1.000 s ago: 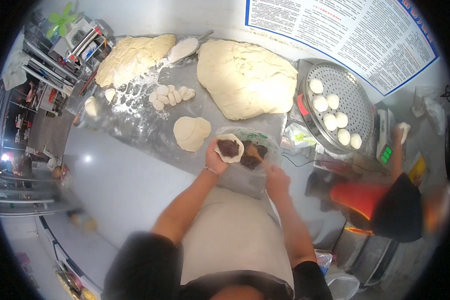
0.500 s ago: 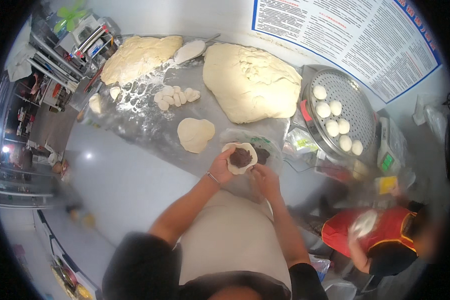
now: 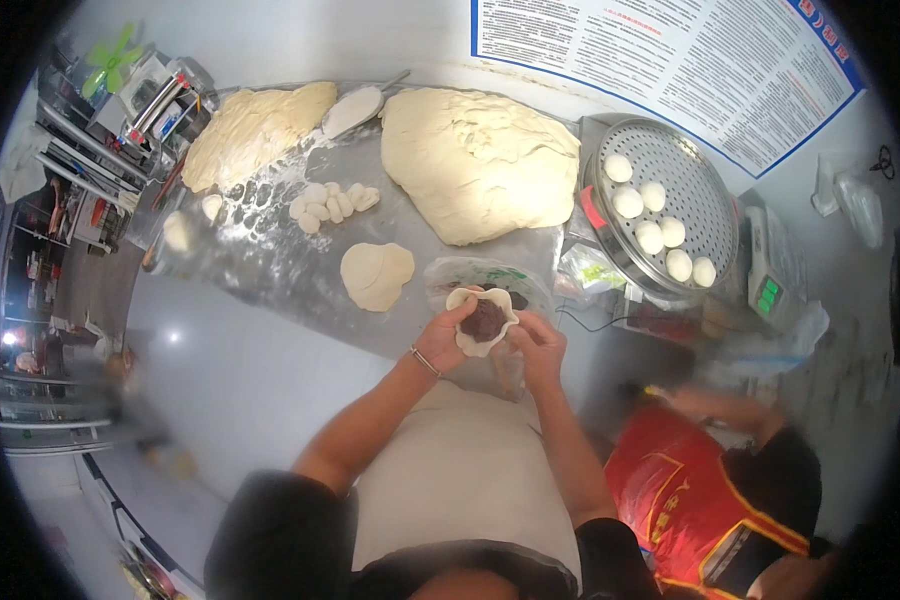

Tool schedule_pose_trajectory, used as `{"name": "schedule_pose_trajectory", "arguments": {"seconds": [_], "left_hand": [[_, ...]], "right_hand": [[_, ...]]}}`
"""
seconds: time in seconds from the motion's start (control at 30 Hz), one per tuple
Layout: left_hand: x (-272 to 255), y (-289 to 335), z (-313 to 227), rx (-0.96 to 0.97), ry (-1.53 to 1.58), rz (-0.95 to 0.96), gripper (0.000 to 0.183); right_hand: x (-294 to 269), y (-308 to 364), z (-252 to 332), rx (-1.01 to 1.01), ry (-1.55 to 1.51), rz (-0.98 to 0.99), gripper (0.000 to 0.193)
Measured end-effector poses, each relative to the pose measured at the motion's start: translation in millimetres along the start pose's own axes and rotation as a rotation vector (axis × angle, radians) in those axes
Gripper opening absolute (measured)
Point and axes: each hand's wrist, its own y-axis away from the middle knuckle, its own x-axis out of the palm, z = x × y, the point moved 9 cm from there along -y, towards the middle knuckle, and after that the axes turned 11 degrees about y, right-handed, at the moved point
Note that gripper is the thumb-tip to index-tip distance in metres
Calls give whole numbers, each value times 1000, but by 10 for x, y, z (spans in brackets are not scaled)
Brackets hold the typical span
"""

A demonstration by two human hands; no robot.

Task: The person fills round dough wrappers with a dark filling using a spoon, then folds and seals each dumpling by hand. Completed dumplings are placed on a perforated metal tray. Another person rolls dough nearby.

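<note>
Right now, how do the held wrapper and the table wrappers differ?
The held wrapper curves up around dark filling; the table wrappers lie flat, no filling visible.
The held wrapper sits in the left hand, right hand at its rim; the table wrappers overlap on the table, untouched.
Both are pale dough.

Between 1 and 2 o'clock, a blue-bordered wall poster (image 3: 630, 80) bears columns of dark print, too fine to read, with red lines and larger heading characters. At 3 o'clock, a scale's display (image 3: 767, 295) shows green digits; at 4 o'clock, yellow characters cross a co-worker's red apron (image 3: 638, 478).
</note>
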Motion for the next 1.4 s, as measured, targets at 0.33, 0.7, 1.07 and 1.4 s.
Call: {"name": "schedule_pose_trajectory", "arguments": {"seconds": [0.33, 0.7, 1.07, 1.4], "left_hand": [[51, -76, 13, -55, -614, -56, 27], [32, -220, 75, -84, -965, -94, 29], [218, -303, 218, -232, -985, 70, 46], [173, -350, 290, -371, -863, 111, 51]], "right_hand": [[-82, -83, 45, 220, -123, -73, 15], [-156, -170, 176, -50, 386, -5, 15], [-245, -175, 128, 10, 223, 95, 13], [-331, -116, 153, 61, 5, 96, 10]]}}
